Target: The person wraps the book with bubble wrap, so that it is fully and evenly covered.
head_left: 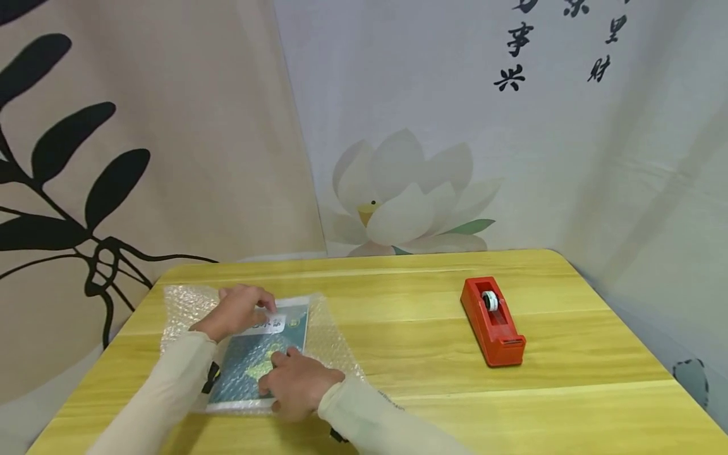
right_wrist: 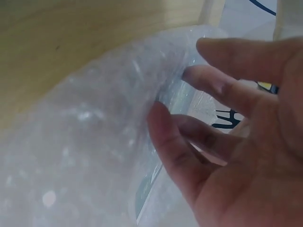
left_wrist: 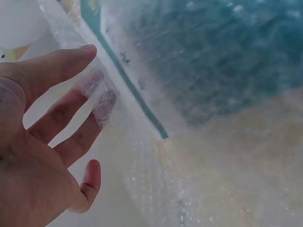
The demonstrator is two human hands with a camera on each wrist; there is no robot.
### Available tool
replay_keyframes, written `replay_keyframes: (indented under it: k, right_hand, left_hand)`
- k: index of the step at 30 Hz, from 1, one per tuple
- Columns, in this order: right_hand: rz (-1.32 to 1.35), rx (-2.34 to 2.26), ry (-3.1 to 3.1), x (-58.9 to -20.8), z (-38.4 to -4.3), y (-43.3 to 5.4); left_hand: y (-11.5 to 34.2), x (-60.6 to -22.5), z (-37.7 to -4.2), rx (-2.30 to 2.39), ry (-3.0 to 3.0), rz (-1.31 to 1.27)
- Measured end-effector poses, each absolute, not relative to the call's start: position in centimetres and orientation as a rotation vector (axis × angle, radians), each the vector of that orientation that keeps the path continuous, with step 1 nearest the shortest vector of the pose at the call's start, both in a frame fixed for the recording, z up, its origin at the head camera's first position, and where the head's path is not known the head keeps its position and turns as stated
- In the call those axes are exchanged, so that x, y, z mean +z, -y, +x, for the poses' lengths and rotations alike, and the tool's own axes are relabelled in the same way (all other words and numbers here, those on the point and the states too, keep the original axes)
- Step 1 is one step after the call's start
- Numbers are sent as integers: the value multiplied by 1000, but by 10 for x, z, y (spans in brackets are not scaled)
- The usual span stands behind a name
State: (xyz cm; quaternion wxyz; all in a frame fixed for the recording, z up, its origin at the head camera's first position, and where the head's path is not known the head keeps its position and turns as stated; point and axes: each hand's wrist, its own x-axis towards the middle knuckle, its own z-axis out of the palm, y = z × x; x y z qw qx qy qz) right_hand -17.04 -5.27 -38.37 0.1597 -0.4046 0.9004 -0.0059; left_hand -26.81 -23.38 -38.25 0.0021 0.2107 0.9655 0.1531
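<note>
A flat blue-green book (head_left: 241,366) with a white label and pale border lies on a sheet of clear bubble wrap (head_left: 335,338) at the table's left side. My left hand (head_left: 239,311) is at the book's far edge. In the left wrist view its thumb stands apart from the fingers, and two fingertips (left_wrist: 105,104) show through the edge of the wrap. Over the book's near right part, my right hand (head_left: 301,385) rests with spread fingers. The right wrist view has those fingers (right_wrist: 161,120) touching the wrap along the book's edge.
A red tape dispenser (head_left: 493,322) with a small roll of tape stands on the right of the yellow wood-grain table (head_left: 421,316). Behind the table hangs a pale curtain (head_left: 227,126) printed with leaves, a flower and dark characters.
</note>
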Motion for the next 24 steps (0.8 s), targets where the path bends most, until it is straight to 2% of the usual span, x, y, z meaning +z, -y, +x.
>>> replay_keyframes:
  k: [12,24]
  right_hand:
    - [-1249,-212,-2361,-373,-194,36]
    - [-1228,-237,-2379,-373,-199,35]
  left_hand:
    - [235,-386,-258,402,-3010,785]
    - [242,-386,-248,373,-2853,816]
